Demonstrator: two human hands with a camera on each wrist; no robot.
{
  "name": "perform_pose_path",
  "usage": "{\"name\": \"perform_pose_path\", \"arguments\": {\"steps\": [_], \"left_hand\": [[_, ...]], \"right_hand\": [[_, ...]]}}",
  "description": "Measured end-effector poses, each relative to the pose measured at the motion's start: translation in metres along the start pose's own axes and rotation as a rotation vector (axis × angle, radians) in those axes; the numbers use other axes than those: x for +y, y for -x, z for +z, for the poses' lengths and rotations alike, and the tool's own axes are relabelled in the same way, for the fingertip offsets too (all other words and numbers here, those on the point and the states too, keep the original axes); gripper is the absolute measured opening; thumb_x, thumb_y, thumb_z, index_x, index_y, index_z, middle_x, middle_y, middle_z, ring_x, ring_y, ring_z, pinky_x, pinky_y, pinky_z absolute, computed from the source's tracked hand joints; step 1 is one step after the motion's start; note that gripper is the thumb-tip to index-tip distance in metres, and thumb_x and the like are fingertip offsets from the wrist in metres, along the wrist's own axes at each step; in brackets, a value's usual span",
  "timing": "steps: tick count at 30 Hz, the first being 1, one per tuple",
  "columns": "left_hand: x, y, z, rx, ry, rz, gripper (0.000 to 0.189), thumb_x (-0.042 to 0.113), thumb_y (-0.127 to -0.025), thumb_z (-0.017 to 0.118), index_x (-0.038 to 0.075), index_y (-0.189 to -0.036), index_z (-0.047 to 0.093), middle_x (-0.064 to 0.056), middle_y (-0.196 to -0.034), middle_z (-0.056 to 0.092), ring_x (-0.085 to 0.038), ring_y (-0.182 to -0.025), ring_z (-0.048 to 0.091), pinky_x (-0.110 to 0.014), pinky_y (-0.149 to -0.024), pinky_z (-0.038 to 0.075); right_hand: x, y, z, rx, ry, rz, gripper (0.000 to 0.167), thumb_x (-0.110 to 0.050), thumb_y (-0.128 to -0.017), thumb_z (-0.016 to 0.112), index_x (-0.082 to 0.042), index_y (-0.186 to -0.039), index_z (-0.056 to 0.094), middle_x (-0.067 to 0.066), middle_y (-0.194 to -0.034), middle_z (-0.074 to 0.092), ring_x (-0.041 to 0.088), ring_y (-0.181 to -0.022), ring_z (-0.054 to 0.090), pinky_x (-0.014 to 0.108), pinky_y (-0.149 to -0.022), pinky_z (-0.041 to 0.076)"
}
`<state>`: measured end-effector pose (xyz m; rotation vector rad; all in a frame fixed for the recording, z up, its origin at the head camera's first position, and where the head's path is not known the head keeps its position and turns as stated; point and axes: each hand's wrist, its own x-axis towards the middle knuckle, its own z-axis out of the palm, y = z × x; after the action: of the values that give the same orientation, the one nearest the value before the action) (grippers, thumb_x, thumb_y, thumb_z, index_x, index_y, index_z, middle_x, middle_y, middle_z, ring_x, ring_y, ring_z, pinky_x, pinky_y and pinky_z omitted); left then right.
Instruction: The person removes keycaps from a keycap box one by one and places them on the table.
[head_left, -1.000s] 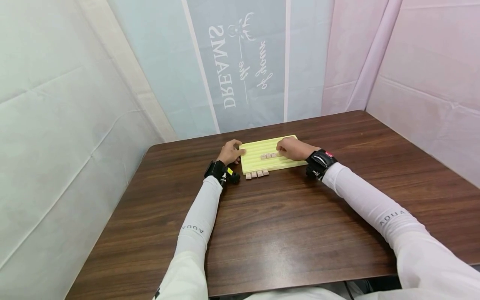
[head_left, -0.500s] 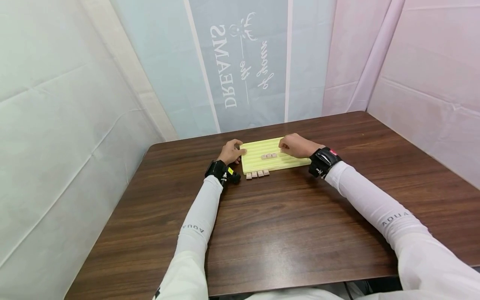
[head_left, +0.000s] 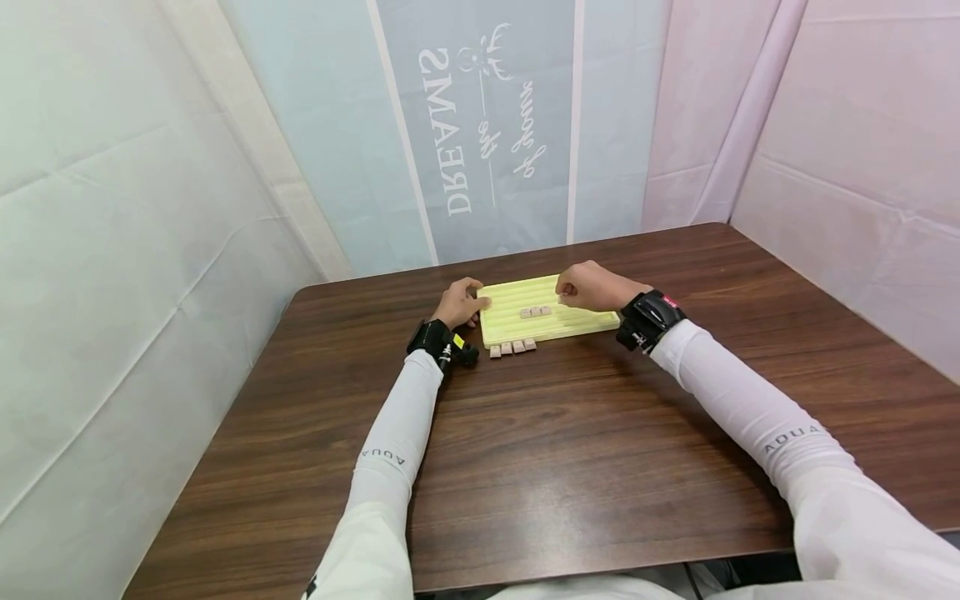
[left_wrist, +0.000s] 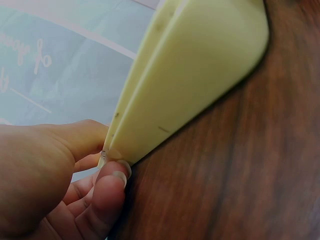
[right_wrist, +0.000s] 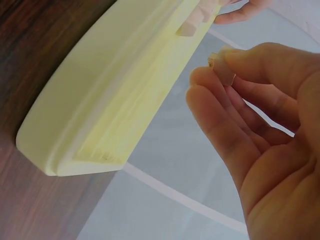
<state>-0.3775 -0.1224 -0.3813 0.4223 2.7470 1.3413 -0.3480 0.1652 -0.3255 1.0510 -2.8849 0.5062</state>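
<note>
A pale yellow ridged tray [head_left: 519, 293] lies on the table. My left hand [head_left: 458, 305] grips its left end; in the left wrist view the thumb and fingers pinch the tray's edge [left_wrist: 180, 85]. Above the right part of the tray is my right hand [head_left: 596, 287], pinching a small beige tile [right_wrist: 223, 70] between thumb and fingertips. In the right wrist view that tile is apart from the tray. A row of three similar tiles [head_left: 536, 312] sits on the tray, left of my right hand. Markings on the tiles are too small to read.
Several more beige tiles [head_left: 513, 347] stand in a row on the brown wooden table [head_left: 600, 450], along the tray's front edge near the left corner. Behind the table hangs a printed curtain [head_left: 502, 125], with pale sheets at both sides.
My right hand has risen slightly and drawn away from the three-tile row, carrying the tile. My left hand keeps its hold on the tray. The tile rows look unchanged.
</note>
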Motion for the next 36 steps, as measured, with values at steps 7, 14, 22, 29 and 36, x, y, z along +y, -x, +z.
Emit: {"name": "perform_pose_path", "arguments": {"steps": [7,14,22,29,36], "left_hand": [[-0.002,-0.004,0.000,-0.007,0.007,-0.020,0.047,0.022,-0.096,0.060,0.006,-0.139,0.047,-0.007,-0.079,0.058,-0.014,-0.057,0.055,-0.025,-0.051,0.051],[-0.005,-0.004,0.000,-0.010,0.010,-0.023,0.046,0.021,-0.096,0.060,0.006,-0.138,0.047,-0.006,-0.076,0.058,-0.014,-0.055,0.054,-0.026,-0.051,0.051],[-0.001,-0.001,-0.001,-0.016,0.007,-0.012,0.047,0.021,-0.097,0.059,0.005,-0.139,0.046,-0.007,-0.078,0.059,-0.012,-0.056,0.054,-0.025,-0.052,0.051],[-0.005,-0.006,-0.001,-0.026,0.021,-0.039,0.047,0.022,-0.096,0.060,0.008,-0.139,0.047,-0.006,-0.075,0.059,-0.014,-0.055,0.055,-0.026,-0.051,0.051],[-0.003,-0.003,-0.001,-0.019,0.011,-0.013,0.047,0.021,-0.097,0.059,0.006,-0.139,0.046,-0.007,-0.078,0.059,-0.014,-0.056,0.055,-0.026,-0.052,0.051]], "right_hand": [[-0.005,0.001,-0.005,-0.010,-0.003,-0.002,0.021,-0.008,-0.092,0.061,-0.001,-0.109,0.070,0.013,-0.105,0.070,0.023,-0.096,0.067,0.039,-0.084,0.056],[-0.011,0.004,-0.009,-0.007,-0.013,-0.027,0.022,-0.008,-0.093,0.060,0.000,-0.110,0.069,0.013,-0.105,0.069,0.022,-0.095,0.067,0.038,-0.083,0.055],[-0.023,0.010,-0.017,-0.043,-0.016,-0.050,0.018,-0.009,-0.093,0.060,-0.005,-0.107,0.070,0.009,-0.101,0.069,0.019,-0.090,0.066,0.035,-0.080,0.055],[-0.035,0.010,-0.016,-0.084,0.007,-0.082,0.016,-0.007,-0.091,0.059,-0.004,-0.102,0.071,0.007,-0.094,0.069,0.015,-0.081,0.063,0.033,-0.073,0.052],[-0.043,0.010,-0.011,-0.136,-0.002,-0.101,0.015,-0.008,-0.090,0.062,-0.004,-0.102,0.071,0.005,-0.092,0.070,0.015,-0.082,0.065,0.033,-0.074,0.054]]}}
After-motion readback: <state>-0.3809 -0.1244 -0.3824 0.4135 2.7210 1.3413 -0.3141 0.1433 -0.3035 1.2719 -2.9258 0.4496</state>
